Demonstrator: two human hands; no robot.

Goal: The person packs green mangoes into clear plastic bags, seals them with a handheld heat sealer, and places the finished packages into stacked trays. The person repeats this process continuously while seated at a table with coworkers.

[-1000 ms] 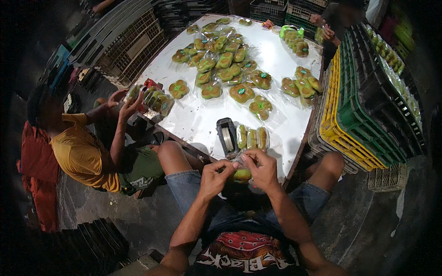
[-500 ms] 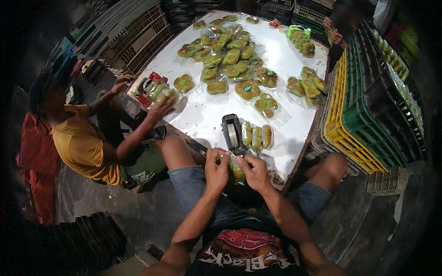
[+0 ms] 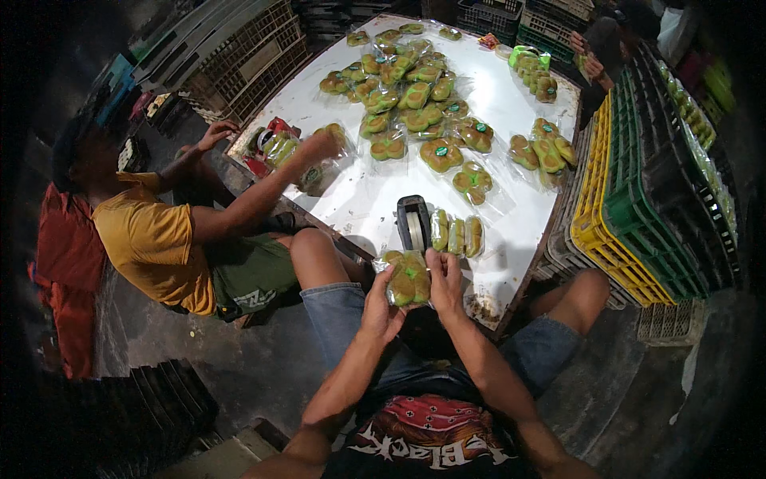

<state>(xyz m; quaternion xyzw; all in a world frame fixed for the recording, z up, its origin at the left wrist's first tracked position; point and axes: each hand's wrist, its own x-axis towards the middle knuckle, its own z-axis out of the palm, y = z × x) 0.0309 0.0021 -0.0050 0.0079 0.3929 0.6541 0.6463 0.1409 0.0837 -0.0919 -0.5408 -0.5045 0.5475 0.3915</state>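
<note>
Between my hands, near the table's front edge, is a clear bag with a flower-shaped green and brown bread bun (image 3: 408, 279). My left hand (image 3: 378, 310) grips its left side, thumb along the edge. My right hand (image 3: 446, 284) pinches the bag's right edge, its fingertips partly hidden. Just beyond stands a black tape dispenser (image 3: 404, 227). Right of the dispenser, several wrapped buns (image 3: 457, 234) lie in a row. Farther off, a heap of bagged buns (image 3: 415, 96) covers the middle of the white table (image 3: 367, 199).
On the left a person in a yellow shirt (image 3: 152, 239) reaches over the table to a bagged bun. Stacked plastic crates (image 3: 630, 191) rise along the right side. Another person's hand (image 3: 589, 65) shows at the far right. More crates (image 3: 247, 60) stand behind left.
The bagged bun has come up and turned its top face into view between my hands, which have moved apart. The person on the left has stretched an arm to another bagged bun.
</note>
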